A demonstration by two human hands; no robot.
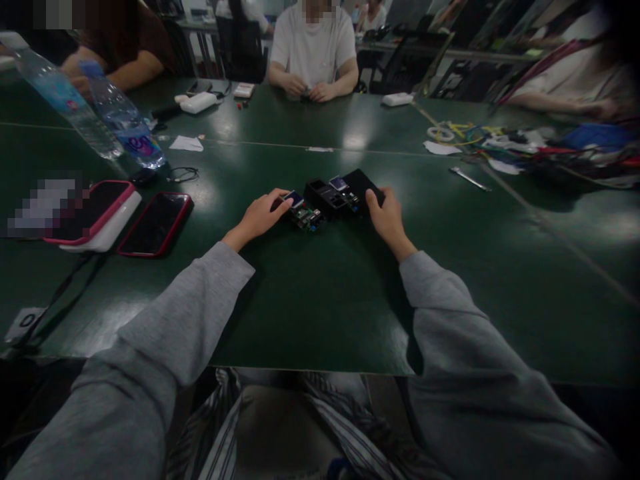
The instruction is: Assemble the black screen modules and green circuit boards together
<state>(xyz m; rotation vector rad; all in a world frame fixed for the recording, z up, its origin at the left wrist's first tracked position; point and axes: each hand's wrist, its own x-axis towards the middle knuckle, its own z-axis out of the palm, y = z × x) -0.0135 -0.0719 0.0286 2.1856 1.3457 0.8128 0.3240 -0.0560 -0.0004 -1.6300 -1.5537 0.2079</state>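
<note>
My left hand (263,215) has its thumb and fingers closed on the edge of a small circuit board (309,219) with a little screen at its upper corner. My right hand (387,217) grips a flat black piece (361,181), thumb on top and fingers behind its right edge. Between the hands is a black box-like housing (316,189) with openings in its top. Another small board with a screen (339,183) sits against the housing and the flat piece. Whether these parts are joined is hard to make out.
Two plastic bottles (131,130) and red-edged phones (156,225) are on the left. A wrench (470,179) and tangled cables (530,148) lie to the right. Across the green table (320,300) sits a person in a white shirt (314,50); others are at the sides.
</note>
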